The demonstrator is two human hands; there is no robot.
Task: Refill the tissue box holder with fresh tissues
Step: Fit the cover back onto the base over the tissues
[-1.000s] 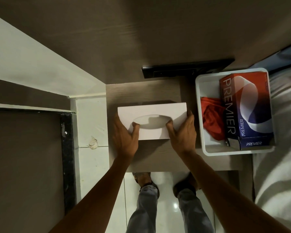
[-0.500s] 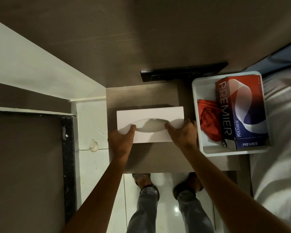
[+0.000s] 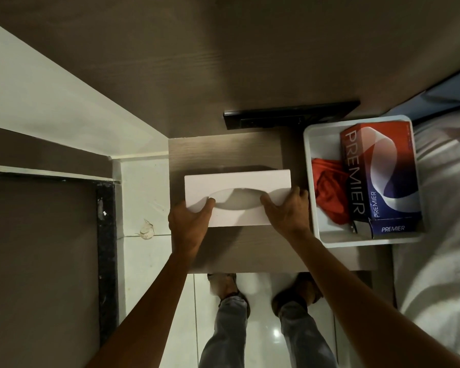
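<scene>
Fingers [image 3: 270,205] of both my hands clamp the white holder [image 3: 237,181] (thumbs at its oval slot) on the counter [image 3: 250,248].

A red cloth [image 3: 327,193] is lying in a white bin [image 3: 310,160], which is sitting at the right end of the wooden tabletop [image 3: 223,152]. A black panel [image 3: 290,118] is running along the wall behind. White bedding [image 3: 441,208] is lying just right of the bin. Glossy floor tiles [image 3: 144,261] are showing below.

Bare forearms, no sleeves — grey-blue jeans [image 3: 260,338] and brown sandals [image 3: 225,284] below.
</scene>
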